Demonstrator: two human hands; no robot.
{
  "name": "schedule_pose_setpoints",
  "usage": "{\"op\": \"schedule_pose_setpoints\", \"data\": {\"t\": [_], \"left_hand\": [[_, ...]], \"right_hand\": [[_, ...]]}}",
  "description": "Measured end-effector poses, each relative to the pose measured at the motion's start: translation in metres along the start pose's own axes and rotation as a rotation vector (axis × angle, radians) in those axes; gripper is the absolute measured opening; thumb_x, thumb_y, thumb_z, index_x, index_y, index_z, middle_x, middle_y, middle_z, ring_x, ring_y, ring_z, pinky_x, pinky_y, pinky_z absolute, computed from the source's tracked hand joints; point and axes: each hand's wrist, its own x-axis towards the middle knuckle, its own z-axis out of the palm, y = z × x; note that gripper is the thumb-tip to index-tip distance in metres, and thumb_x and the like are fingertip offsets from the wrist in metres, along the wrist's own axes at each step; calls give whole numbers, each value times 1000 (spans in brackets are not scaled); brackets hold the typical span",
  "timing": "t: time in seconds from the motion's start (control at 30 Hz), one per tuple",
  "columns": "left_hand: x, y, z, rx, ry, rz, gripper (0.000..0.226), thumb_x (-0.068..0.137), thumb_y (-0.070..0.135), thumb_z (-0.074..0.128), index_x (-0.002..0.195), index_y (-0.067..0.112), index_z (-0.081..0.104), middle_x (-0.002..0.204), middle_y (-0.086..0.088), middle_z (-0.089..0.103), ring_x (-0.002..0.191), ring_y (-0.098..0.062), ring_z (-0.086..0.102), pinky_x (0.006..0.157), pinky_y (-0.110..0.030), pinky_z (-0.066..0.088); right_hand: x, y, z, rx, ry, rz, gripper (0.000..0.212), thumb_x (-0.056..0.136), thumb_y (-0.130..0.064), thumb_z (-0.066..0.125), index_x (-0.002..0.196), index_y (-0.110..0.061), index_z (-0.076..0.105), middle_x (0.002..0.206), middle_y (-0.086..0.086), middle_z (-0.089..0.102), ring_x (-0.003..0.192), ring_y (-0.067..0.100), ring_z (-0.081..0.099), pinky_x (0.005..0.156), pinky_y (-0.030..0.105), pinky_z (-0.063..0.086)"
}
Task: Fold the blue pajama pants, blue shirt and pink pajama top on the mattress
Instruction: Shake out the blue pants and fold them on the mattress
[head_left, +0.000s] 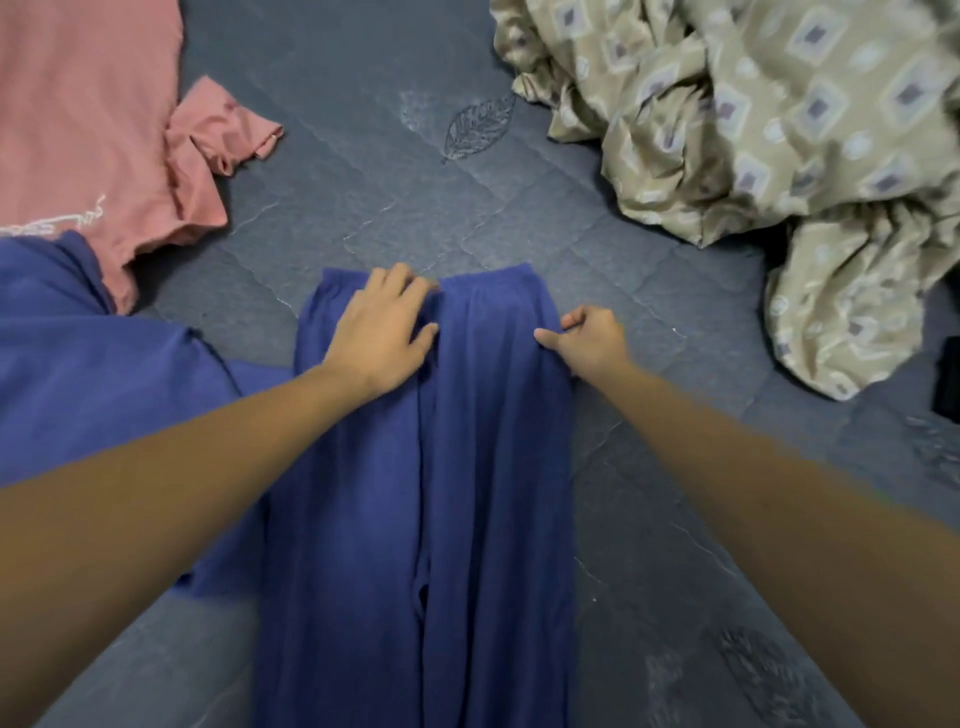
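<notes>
The blue pajama pants lie lengthwise down the middle of the grey mattress, waistband at the far end. My left hand rests flat on the waistband's left half, fingers spread. My right hand pinches the pants' right edge just below the waistband, fingers curled. The blue shirt lies at the left, partly under my left forearm. The pink pajama top is spread at the far left, one sleeve bunched.
A crumpled beige patterned blanket is heaped at the far right. A dark object shows at the right edge. Bare mattress lies between the pants and the blanket.
</notes>
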Motion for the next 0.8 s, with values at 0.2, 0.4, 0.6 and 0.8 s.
{"op": "schedule_pose_setpoints", "data": {"t": [0.2, 0.4, 0.6, 0.8], "left_hand": [[49, 87, 36, -97, -368, 382, 52, 97, 27, 55, 149, 28, 47, 145, -1, 51, 126, -28, 50, 105, -50, 43], [60, 111, 57, 62, -358, 516, 29, 94, 20, 59, 122, 27, 65, 121, -2, 56, 105, -26, 46, 84, -51, 48], [59, 99, 58, 159, -380, 551, 1, 95, 14, 60, 96, 13, 60, 106, -10, 57, 90, -26, 42, 79, -52, 46], [64, 126, 57, 192, -338, 359, 6, 101, 15, 48, 97, 20, 49, 115, -12, 63, 103, -36, 58, 69, -40, 37]], "right_hand": [[-47, 45, 2, 89, -119, 40, 34, 70, -26, 88, 78, 0, 67, 73, 7, 67, 71, 23, 62, 78, 54, 59], [-89, 75, 2, 125, -4, 3, 39, 81, -30, 81, 61, -6, 56, 61, 4, 56, 66, 25, 53, 65, 36, 45], [-127, 94, 12, 222, -116, 7, 37, 78, -29, 83, 76, 5, 68, 65, 4, 62, 62, 14, 53, 59, 32, 46], [-175, 122, 10, 497, -120, -6, 52, 83, -46, 65, 99, 3, 66, 93, 10, 75, 87, 26, 74, 82, 49, 58]]}}
